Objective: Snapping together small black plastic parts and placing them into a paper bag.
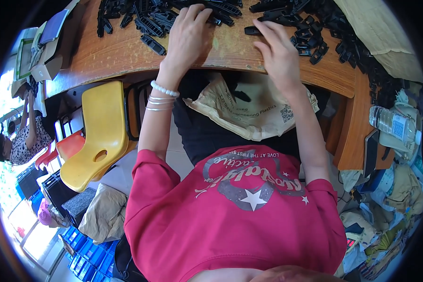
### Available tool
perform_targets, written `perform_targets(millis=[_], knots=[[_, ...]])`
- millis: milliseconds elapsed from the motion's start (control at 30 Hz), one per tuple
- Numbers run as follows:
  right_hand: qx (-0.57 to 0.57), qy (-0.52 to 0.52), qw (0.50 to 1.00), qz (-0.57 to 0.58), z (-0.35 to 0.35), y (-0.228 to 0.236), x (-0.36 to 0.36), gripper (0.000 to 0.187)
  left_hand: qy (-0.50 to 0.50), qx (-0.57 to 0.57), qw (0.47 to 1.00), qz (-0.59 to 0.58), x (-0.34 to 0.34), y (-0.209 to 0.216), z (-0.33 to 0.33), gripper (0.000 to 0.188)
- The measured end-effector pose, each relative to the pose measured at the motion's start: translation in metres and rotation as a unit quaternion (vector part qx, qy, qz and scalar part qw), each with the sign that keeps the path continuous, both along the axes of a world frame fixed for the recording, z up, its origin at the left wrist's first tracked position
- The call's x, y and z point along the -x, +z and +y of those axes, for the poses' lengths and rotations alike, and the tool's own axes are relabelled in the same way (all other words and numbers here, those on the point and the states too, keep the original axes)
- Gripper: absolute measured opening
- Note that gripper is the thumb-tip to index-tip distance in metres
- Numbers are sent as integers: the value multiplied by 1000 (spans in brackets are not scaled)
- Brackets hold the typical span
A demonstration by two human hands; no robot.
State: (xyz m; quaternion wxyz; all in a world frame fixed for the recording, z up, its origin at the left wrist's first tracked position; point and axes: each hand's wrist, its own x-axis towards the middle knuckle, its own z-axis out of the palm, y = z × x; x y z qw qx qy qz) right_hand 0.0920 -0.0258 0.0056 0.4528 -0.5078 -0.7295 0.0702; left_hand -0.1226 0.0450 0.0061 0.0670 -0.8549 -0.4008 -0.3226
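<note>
My left hand (188, 35) reaches over a heap of black plastic parts (150, 21) on the wooden table. Its fingers curl down among them, and whatever they grip is hidden. My right hand (279, 54) is over the table edge with thumb and index finger apart. A small black plastic piece (252, 31) lies by its index fingertip. Below the table edge, an open paper sack (258, 124) rests over my lap. Inside its mouth shows a dark piece (242, 96), too blurred to make out.
More black parts (310, 40) lie at the right of the table (98, 61). A yellow chair (103, 127) stands at left, near another person (28, 136). A clear bottle (392, 123) and a phone (371, 152) are at right. Blue crates (91, 254) stand lower left.
</note>
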Motion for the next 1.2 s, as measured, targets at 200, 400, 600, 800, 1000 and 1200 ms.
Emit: perform_targets(millis=[200, 400, 600, 800, 1000, 1200], knots=[[69, -38, 991, -111, 2, 2, -2, 22, -80, 49, 994, 63, -10, 13, -28, 24], [111, 21, 988, 104, -13, -1, -14, 23, -179, 182, 965, -61, -12, 11, -4, 12], [111, -41, 993, 19, -25, -4, -20, 22, -83, 125, 985, -91, -7, 12, -6, 21], [198, 52, 967, 155, -20, 12, -14, 24, -99, 196, 967, -128, -5, 7, -41, 19], [236, 73, 964, 102, -13, 13, -24, 23, -124, 198, 963, -133, -6, 4, -39, 18], [197, 77, 970, 120, -16, 6, -18, 23, -136, 196, 961, -136, -8, 3, -40, 18]])
